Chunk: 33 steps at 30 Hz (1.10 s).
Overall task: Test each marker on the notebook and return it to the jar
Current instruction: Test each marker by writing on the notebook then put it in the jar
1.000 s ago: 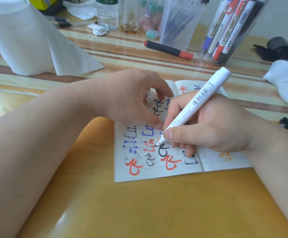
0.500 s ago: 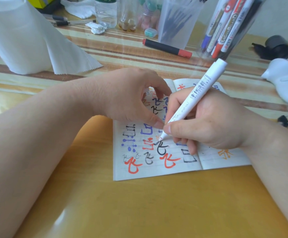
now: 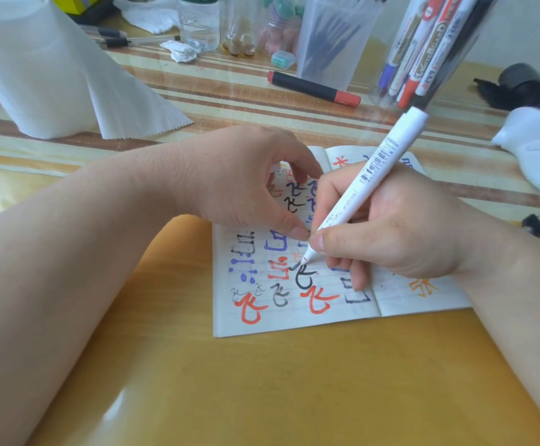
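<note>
Status: our right hand (image 3: 400, 230) pinches the white plastic marker (image 3: 365, 185) between thumb and fingers, tip down on the open lined paper notebook (image 3: 294, 320) on the yellow table (image 3: 294, 387). Our left hand (image 3: 239, 178) arches over the left page, thumb tip on the paper; we cannot tell if it holds anything. The clear plastic jar of markers (image 3: 429, 53) stands well behind.

- Bright, even daylight fills the scene, and colours look slightly washed and hazy.
- A pale glare patch sits on the glossy yellow desk (image 3: 127, 410) at lower left; its striped far part also shines.
- The paper roll (image 3: 27, 69) is nearly blown out to white.
- Shadows are soft and faint, lying just under the left hand (image 3: 239, 178) and right hand (image 3: 391, 230) on the notebook (image 3: 294, 320).
- Wide-angle bending tilts the marker jar (image 3: 429, 49) near the top edge, where things look soft.
</note>
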Available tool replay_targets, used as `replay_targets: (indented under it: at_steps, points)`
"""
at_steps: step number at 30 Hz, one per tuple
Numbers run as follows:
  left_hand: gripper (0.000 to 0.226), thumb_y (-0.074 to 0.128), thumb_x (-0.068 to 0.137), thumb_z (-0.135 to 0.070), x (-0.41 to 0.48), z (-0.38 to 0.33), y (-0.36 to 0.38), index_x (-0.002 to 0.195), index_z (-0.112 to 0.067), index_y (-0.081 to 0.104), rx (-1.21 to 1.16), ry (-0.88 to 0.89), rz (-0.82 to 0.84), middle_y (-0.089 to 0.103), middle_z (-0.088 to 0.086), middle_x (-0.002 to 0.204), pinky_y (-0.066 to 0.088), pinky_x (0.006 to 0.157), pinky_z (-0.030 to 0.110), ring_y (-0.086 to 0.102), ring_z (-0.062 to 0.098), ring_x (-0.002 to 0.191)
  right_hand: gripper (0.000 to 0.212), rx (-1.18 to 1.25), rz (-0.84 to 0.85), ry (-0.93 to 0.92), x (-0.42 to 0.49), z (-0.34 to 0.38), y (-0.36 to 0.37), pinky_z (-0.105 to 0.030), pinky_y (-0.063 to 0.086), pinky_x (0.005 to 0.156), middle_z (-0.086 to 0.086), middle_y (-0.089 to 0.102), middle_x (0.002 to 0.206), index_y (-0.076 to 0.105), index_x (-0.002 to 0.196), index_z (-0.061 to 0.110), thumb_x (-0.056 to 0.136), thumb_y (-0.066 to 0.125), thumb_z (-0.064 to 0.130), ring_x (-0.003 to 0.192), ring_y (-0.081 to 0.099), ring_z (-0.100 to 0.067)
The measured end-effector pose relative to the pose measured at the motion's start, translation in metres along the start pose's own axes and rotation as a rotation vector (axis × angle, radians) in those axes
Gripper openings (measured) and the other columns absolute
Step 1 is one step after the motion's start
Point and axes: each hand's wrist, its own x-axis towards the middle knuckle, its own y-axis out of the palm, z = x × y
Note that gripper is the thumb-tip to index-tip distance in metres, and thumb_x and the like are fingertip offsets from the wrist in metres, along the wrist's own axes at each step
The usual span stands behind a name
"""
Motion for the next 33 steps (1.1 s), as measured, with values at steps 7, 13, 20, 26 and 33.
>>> replay_targets:
  at_steps: [7,13,20,26,33]
  points:
    - [0.067,0.091,0.067,-0.037,-0.0005,0.0009,0.0033,0.129,-0.034,0.065,-0.056,0.013,-0.016,0.064,-0.011,0.129,0.044,0.106,0.035,0.058,0.013,0.124,0.006,-0.005,0.039,-0.029,-0.002,0.001,0.0006,-0.024,0.047,0.04,-0.005,0.068,0.058,0.068,0.068,0.015,0.074,0.071,0.014,0.043,0.065,-0.018]
    - [0.064,0.09,0.067,-0.039,-0.0003,0.0014,0.0028,0.127,-0.036,0.067,-0.023,0.012,-0.025,0.067,-0.012,0.124,0.047,0.102,0.037,0.062,0.013,0.117,0.006,0.003,0.05,-0.031,-0.0022,0.0013,0.001,-0.023,0.047,0.041,-0.006,0.069,0.06,0.068,0.069,0.013,0.074,0.071,0.014,0.043,0.064,-0.017]
    - [0.05,0.085,0.075,-0.04,-0.0024,0.0024,0.0032,0.122,-0.037,0.07,0.014,0.059,-0.058,0.066,-0.021,0.117,0.047,0.099,0.028,0.062,0.004,0.112,0.01,0.013,0.074,-0.024,-0.0035,0.0037,0.0013,-0.021,0.046,0.041,-0.008,0.07,0.061,0.068,0.07,0.01,0.072,0.074,0.017,0.043,0.062,-0.011]
    - [0.05,0.086,0.075,-0.035,-0.001,0.0017,0.0047,0.123,-0.034,0.07,-0.021,0.051,-0.058,0.067,-0.018,0.117,0.048,0.098,0.03,0.062,0.006,0.111,0.011,0.016,0.089,-0.011,-0.004,0.0051,0.0018,-0.02,0.046,0.042,-0.007,0.07,0.06,0.068,0.071,0.009,0.071,0.074,0.018,0.044,0.061,-0.008]
    - [0.045,0.084,0.077,-0.036,-0.0025,0.0018,0.0073,0.12,-0.032,0.072,-0.047,0.067,-0.086,0.067,-0.018,0.115,0.047,0.1,0.028,0.063,0.006,0.113,0.009,-0.003,0.116,-0.004,-0.0053,0.0045,0.0006,-0.019,0.046,0.042,-0.006,0.072,0.062,0.068,0.071,0.012,0.073,0.074,0.018,0.045,0.061,-0.005]
